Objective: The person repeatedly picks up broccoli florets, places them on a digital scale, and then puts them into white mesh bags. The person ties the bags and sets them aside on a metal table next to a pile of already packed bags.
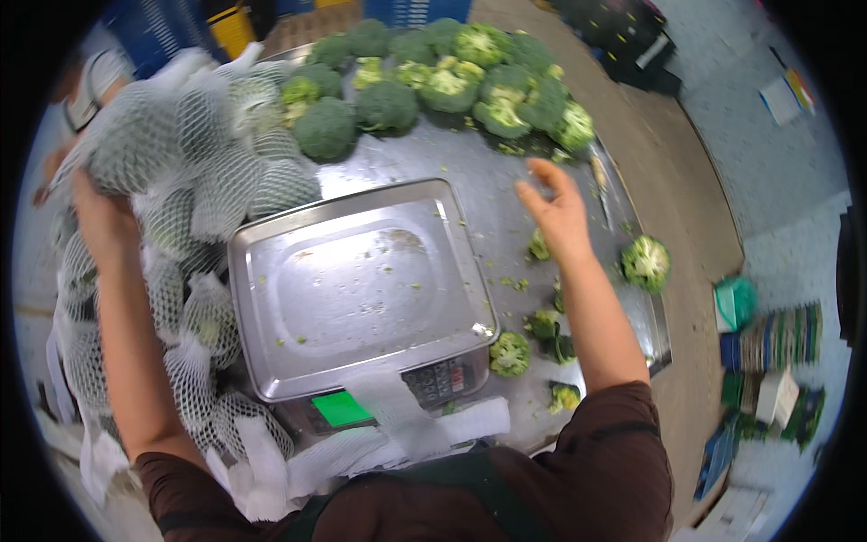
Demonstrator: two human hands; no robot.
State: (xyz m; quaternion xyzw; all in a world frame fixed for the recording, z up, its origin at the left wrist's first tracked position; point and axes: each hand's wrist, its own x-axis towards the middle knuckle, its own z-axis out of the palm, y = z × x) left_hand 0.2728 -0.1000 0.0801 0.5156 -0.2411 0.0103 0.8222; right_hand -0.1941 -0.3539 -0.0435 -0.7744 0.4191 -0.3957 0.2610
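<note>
At the far left, my left hand [107, 217] grips a broccoli head in white foam netting [135, 149], on top of a heap of others wrapped the same way. Its fingertips are partly hidden behind the net. My right hand [558, 212] is raised over the right part of the metal table, thumb and fingers curved apart with nothing between them. Bare broccoli heads [386, 107] lie in a cluster along the table's far side. Between my arms stands a scale with a bare steel pan [361, 280], small green crumbs on it, and a lit green display [341, 409].
A knife [601, 185] with a light handle lies near the table's right edge. Close by sit a loose broccoli head [646, 264] and several trimmed pieces [510, 354]. Empty white net sleeves [406, 425] lie before the scale. Blue crates [415, 11] stand beyond the table.
</note>
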